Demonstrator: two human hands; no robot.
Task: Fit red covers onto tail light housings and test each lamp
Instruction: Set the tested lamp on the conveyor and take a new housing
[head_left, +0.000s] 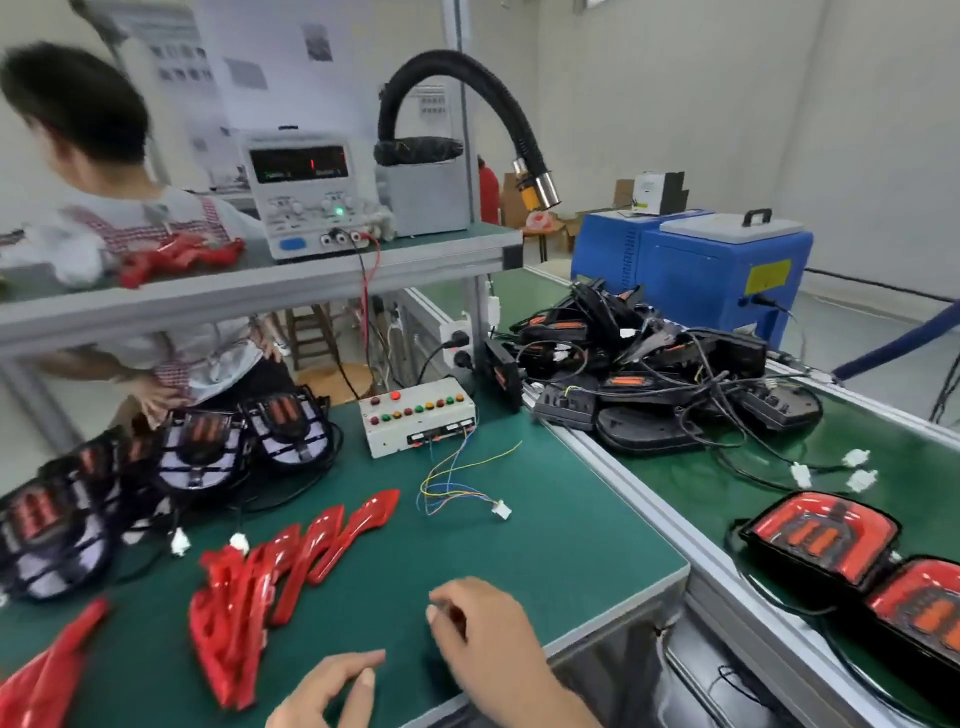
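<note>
Several red covers (291, 561) lie in an overlapping row on the green mat, with more red covers (47, 670) at the lower left. A row of tail light housings (197, 447) with wires stands along the left. My left hand (332, 691) hovers low over the mat's front edge, fingers relaxed and holding nothing. My right hand (483, 629) is beside it with fingers loosely curled, also holding nothing. The white test box (415, 423) with coloured buttons sits mid-table; its loose wires end in a white connector (501, 509).
Two finished red lamps (826, 540) lie on the conveyor belt (701, 483) at the right, behind a pile of black housings (649, 374). A power supply (311, 192) stands on the upper shelf. Another person (130, 228) works at the left.
</note>
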